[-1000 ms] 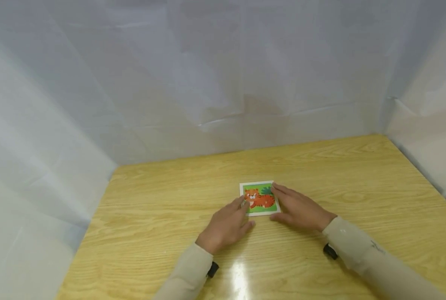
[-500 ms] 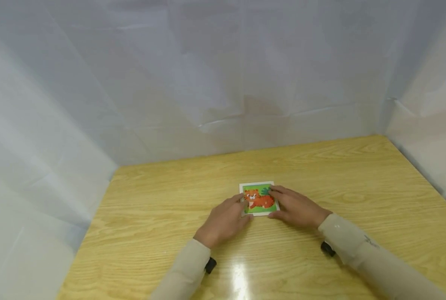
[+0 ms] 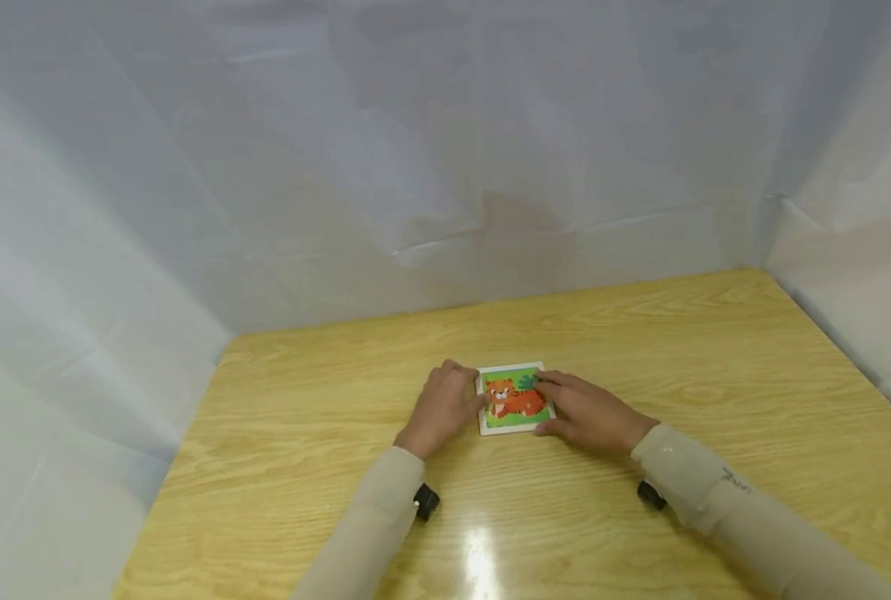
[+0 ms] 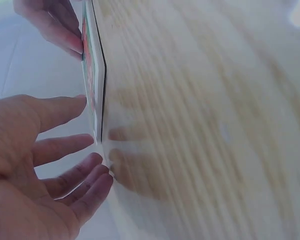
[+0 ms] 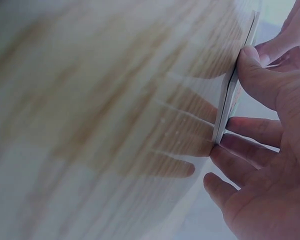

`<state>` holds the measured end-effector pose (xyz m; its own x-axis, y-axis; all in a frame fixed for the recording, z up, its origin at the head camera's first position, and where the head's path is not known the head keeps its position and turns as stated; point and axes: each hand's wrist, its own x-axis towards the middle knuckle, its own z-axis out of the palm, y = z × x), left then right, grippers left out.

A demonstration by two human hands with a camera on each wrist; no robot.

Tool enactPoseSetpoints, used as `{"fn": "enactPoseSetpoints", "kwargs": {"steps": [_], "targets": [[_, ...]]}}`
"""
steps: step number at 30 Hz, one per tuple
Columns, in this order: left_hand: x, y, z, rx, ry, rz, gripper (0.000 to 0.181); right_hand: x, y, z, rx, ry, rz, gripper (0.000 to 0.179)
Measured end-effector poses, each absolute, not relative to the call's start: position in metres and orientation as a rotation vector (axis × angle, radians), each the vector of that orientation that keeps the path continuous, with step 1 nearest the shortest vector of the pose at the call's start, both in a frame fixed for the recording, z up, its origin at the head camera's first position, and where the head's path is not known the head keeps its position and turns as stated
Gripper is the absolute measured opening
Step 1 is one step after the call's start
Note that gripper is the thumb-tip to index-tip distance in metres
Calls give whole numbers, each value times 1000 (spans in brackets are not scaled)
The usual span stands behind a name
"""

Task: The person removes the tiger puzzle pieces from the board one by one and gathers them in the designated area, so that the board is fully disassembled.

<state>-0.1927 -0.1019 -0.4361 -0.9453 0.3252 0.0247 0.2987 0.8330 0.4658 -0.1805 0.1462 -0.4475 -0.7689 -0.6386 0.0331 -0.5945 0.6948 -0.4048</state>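
On the worktop, the tiger picture lies flat, seemingly complete; the left hand, loosely spread, touches its left side, the right hand, fingers extended, its right; neither is yet clear.

Table: looks like wood, streaky grain, smooth, shiny, almost mirror-like from where I stand. Tiger picture: smooth; card or thin wood, can't tell. Wall sheet: thin, crinkly, bit shiny, looks like plastic. Sleeves: soft-looking dull cloth, few wrinkles. Wrist boxes: black, look like plastic.
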Motion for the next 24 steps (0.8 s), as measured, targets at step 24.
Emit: {"fn": "enactPoseSetpoints", "kwargs": {"steps": [24], "targets": [[-203,-91,-440,262,2829,1087,35,-182,144,-447,-954,2771,-599,72]]}}
